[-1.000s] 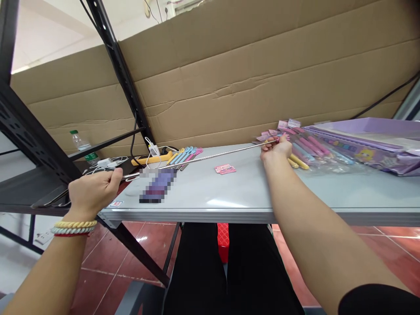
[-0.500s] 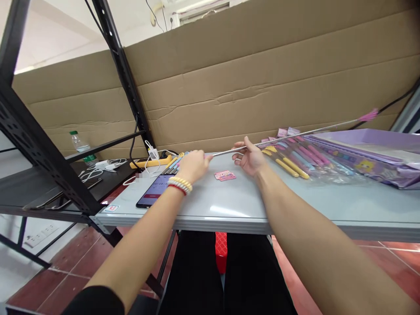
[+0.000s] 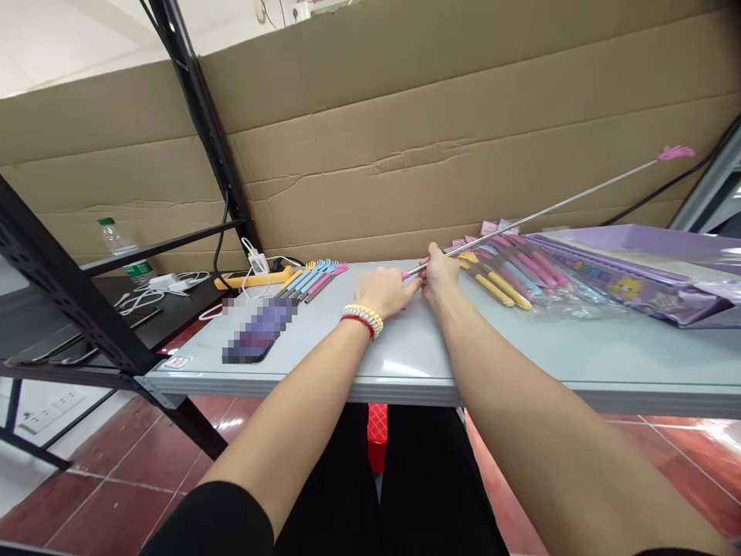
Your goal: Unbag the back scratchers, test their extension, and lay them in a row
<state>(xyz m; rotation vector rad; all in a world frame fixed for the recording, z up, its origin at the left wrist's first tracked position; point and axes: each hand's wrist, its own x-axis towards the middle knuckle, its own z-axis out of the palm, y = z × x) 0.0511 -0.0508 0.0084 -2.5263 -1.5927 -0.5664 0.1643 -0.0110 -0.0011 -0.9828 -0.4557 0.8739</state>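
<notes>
A telescopic back scratcher (image 3: 570, 200) is drawn out long, slanting up to the right, with its pink claw head (image 3: 676, 153) in front of the cardboard. Closed around its lower end is my left hand (image 3: 383, 292), which hides most of the pink handle. Right beside it, my right hand (image 3: 438, 270) grips the metal rod. More back scratchers lie on the table: a row with yellow, blue and pink claws (image 3: 316, 279) to the left, and yellow ones (image 3: 501, 287) among bagged pink and blue ones (image 3: 536, 266) to the right.
A phone (image 3: 260, 330) lies left on the grey table (image 3: 324, 351). At the right stands a purple box (image 3: 625, 270) with plastic wrap. A cardboard sheet (image 3: 405, 116) closes off the back. Black shelf posts (image 3: 200, 116), cables, a yellow power strip (image 3: 278, 276) and a bottle (image 3: 124, 247) are at left.
My left hand has moved right, close to my right hand, which has closed around the rod. The claw end has risen and shifted right. My left hand now covers the small pink cards.
</notes>
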